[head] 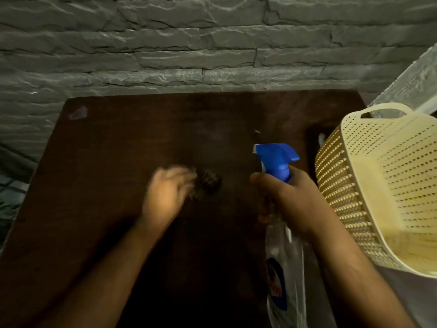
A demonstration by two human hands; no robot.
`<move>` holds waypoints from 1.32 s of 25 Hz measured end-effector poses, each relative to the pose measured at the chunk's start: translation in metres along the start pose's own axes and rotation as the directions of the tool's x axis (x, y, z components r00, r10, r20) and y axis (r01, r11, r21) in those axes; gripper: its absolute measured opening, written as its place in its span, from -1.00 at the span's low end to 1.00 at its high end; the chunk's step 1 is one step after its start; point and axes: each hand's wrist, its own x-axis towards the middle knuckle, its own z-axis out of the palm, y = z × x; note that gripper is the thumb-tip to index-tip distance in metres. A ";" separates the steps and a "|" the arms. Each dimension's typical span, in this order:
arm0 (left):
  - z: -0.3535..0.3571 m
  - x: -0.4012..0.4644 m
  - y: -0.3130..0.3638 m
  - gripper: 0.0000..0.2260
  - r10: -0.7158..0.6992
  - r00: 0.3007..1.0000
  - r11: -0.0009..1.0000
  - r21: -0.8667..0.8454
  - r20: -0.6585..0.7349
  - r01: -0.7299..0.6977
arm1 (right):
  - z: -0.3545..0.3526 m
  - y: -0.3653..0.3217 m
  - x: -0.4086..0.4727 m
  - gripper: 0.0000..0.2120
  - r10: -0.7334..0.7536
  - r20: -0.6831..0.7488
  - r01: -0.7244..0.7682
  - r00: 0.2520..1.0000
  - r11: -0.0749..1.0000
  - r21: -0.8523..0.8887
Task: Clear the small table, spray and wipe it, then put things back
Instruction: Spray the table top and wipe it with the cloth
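The right hand point(290, 200) is wrapped round the neck of a clear spray bottle point(283, 256) with a blue trigger head point(276, 159), the nozzle aimed forward and a little left over the dark brown worktop point(118, 150), which stands against a grey stone-pattern wall point(165, 43). The left hand point(165, 192) is blurred with motion and rests on, or grips, a dark ribbed scrubber or cloth point(207, 182) pressed near the middle of the surface; whether the fingers curl round it or lie flat on top cannot be told from the blur. A cream perforated basket point(378, 185) sits at the right edge, just beside the bottle, and looks empty in the part that shows. The step in hand appears to be the spray-and-wipe, with the worktop largely cleared. To do it well, the nozzle should stay pointed at bare wood ahead of the wiping hand, away from the basket, so mist lands where the cloth goes next. Overlapping strokes from the far edge back towards the body would likely serve best, with extra pressure on the pale smudge point(78, 113) at the far left corner. The right side beside the basket, where something dark lies half hidden, will probably need the basket shifted to reach.
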 end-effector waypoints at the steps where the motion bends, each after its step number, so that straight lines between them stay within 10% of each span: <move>1: -0.001 0.032 -0.015 -0.79 -0.098 0.995 0.994 0.043 -0.022 0.099 | 0.002 0.000 -0.002 -0.81 0.002 -0.019 -0.002 1.000 1.000 0.007; 5: 0.018 0.078 0.026 -0.78 -0.271 0.962 0.963 -0.019 -0.039 0.270 | 0.010 0.008 -0.011 -0.72 -0.036 -0.089 0.037 0.995 0.999 0.015; 10: 0.005 -0.091 0.065 -0.82 0.247 0.951 0.963 -0.157 0.184 -0.220 | 0.011 0.018 -0.033 -0.58 -0.053 -0.093 0.049 0.994 0.998 -0.046; 16: 0.005 0.039 0.014 -0.77 -0.238 0.971 0.971 -0.002 -0.033 0.238 | 0.010 0.041 -0.049 -0.66 -0.055 -0.065 0.049 0.996 0.995 -0.088; 23: 0.001 -0.168 0.110 -0.81 0.171 0.964 0.978 -0.152 0.202 -0.142 | 0.000 0.059 -0.091 -0.77 -0.029 -0.078 0.026 0.997 0.999 -0.045; 29: 0.006 -0.064 0.069 -0.77 -0.310 0.948 0.950 0.016 -0.067 0.312 | -0.014 0.087 -0.129 -0.87 -0.069 -0.074 0.064 0.995 0.996 -0.065; 33: 0.039 -0.143 0.162 -0.77 -0.131 0.985 0.987 -0.077 0.116 0.140 | -0.020 0.105 -0.151 -0.89 -0.096 -0.029 0.094 0.995 0.994 -0.058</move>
